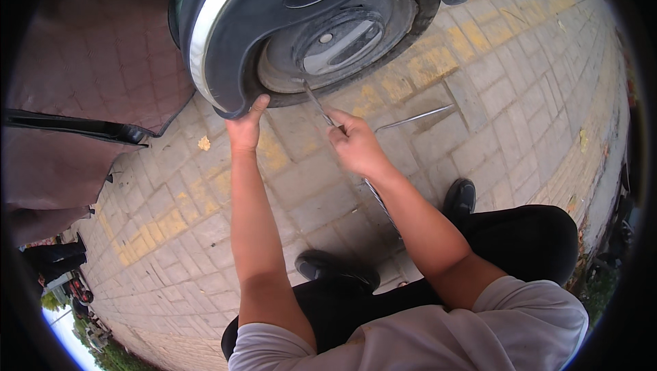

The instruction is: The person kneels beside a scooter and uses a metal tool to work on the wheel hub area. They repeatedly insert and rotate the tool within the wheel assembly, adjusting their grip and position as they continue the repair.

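A wheel with a black tyre [426, 25] and a dull metal rim [279, 70] sits under a dark fender [226, 63] with a white stripe. My left hand [244, 130] is closed at the fender's lower end, its thumb against the tyre and its other fingers hidden behind. In my closed right hand [357, 144] is a long, thin metal tyre lever [315, 100]. Its flat tip meets the lower edge of the rim, and its shaft appears to run on below my hand. To the right, a second metal lever [417, 117] lies on the paving.
A brownish quilted cover [89, 49] with a black strip hangs at the left. Brick paving [493, 87] with worn yellow marks surrounds the wheel. Two black shoes [335, 268] of mine stand close in front. A dry leaf [204, 143] lies left of my left hand.
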Available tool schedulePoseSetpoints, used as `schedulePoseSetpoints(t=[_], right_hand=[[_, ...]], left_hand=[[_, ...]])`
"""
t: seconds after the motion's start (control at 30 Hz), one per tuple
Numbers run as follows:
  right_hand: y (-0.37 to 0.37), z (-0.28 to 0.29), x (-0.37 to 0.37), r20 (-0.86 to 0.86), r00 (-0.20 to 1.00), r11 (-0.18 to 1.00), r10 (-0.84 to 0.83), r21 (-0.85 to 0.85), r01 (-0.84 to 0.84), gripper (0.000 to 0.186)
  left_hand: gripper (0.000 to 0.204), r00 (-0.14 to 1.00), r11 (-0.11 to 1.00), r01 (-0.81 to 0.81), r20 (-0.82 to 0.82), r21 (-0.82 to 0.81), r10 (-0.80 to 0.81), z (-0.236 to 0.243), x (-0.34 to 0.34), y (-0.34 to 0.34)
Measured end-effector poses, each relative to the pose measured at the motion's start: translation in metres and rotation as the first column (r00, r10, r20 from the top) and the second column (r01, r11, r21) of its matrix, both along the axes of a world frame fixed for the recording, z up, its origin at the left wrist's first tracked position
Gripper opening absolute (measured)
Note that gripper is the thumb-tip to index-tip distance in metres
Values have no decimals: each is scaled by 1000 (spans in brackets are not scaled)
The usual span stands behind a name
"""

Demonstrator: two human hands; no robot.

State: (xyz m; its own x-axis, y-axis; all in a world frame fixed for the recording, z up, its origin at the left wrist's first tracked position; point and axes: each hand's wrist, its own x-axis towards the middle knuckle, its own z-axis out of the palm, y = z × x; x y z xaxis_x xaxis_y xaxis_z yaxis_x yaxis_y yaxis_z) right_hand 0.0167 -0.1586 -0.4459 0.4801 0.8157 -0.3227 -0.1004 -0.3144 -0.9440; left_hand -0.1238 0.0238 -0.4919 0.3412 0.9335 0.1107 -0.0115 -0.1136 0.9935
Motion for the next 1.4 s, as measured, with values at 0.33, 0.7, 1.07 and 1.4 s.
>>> schedulePoseSetpoints(t=[0.33,0.7,1.07,1.4], right_hand=[[-11,1,-15,-110,994,998,5,64,2,39],[-27,3,-35,-478,878,1000,13,-15,-23,24],[6,3,-47,-811,585,999,-9,-27,-23,23],[13,14,-38,-929,369,1000,-17,-18,2,25]], left_hand=[[75,988,997,51,-142,-52,-58,6,-8,5],[61,667,898,311,-601,-313,-440,26,-53,-10],[22,793,925,191,-503,-329,-343,7,-96,-98],[48,861,579,362,24,-731,-508,70,-64,-120]])
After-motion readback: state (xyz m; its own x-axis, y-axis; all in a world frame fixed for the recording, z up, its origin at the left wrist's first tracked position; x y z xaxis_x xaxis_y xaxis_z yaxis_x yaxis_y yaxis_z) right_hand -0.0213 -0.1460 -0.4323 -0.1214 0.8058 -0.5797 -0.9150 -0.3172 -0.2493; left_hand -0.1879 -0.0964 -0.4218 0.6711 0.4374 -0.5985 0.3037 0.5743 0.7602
